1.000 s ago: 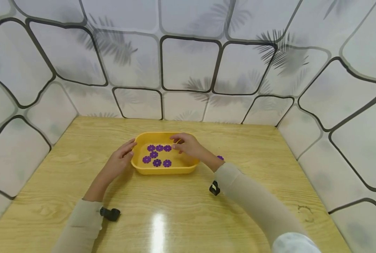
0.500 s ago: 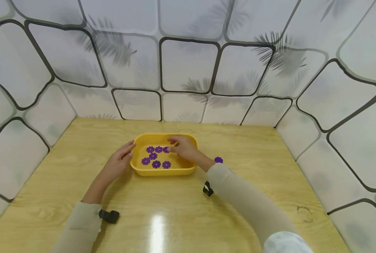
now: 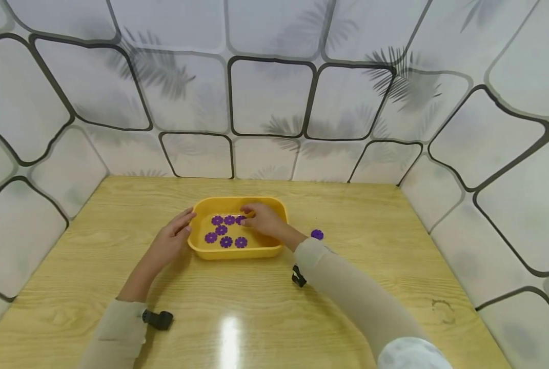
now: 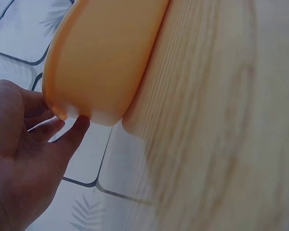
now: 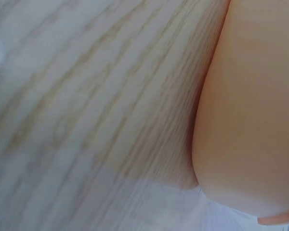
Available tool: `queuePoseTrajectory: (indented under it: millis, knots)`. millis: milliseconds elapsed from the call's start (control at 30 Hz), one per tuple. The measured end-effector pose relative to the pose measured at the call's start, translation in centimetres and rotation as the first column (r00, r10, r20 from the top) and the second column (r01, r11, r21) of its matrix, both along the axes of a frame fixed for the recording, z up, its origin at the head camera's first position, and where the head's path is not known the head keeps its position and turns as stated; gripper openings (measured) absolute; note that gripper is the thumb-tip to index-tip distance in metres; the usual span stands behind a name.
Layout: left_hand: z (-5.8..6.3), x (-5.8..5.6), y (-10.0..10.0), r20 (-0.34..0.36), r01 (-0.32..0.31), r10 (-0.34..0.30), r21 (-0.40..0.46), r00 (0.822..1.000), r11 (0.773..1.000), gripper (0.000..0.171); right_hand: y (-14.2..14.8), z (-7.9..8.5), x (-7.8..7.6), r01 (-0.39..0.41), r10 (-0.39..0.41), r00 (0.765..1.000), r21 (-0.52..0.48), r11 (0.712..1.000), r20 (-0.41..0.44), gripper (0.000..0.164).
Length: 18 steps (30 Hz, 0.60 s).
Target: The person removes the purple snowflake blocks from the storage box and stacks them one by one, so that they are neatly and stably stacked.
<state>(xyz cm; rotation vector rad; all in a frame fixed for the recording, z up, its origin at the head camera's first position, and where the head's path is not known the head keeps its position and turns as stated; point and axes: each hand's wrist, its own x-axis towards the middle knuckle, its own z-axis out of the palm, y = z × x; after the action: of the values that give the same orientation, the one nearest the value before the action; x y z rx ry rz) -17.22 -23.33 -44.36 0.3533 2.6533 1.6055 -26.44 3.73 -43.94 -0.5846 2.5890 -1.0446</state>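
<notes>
A yellow tray [image 3: 237,253] with purple notched discs in it stands on the wooden table. At its left end is my left hand [image 3: 169,245]; in the left wrist view its thumb presses the outer wall of the tray [image 4: 106,53] and the other fingers are at the rim. My right hand [image 3: 266,221] reaches inside the tray, fingers bent. Its thumb overlaps a purple disc [image 3: 239,220] at the right end of the rear row. I cannot tell whether it pinches that disc. The right wrist view shows only the tray's outer wall [image 5: 250,115] and the table.
Several more discs lie flat in the tray, among them a front disc [image 3: 241,242] and a left disc [image 3: 211,238]. One loose disc [image 3: 317,234] lies on the table [image 3: 200,318] right of the tray. Patterned panels [image 3: 274,97] enclose the back and sides.
My right hand has moved left inside the tray, from beside the rear row's right disc to over it. The loose disc outside has come into full view. My left hand stays in place.
</notes>
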Motion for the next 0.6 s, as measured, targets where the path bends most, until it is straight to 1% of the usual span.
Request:
queuePoseTrajectory:
  millis: [200,433,600]
  knots:
    - [0.16,0.13,-0.07,-0.008,0.007,-0.007,0.011,1.0,1.0,0.045,-0.4,-0.4,-0.3,-0.006,0.006,1.0,0.024,1.0,-0.002,0.038]
    - [0.07,0.05,-0.14,-0.007,0.006,-0.006,0.021,1.0,1.0,0.045,-0.79,-0.6,-0.43,-0.021,0.02,1.0,0.058,0.998,0.02,0.035]
    - [0.21,-0.03,-0.13,-0.006,0.011,-0.011,0.026,1.0,1.0,0.044,-1.01,-0.48,-0.56,-0.047,0.048,0.999,0.127,0.991,-0.009,0.036]
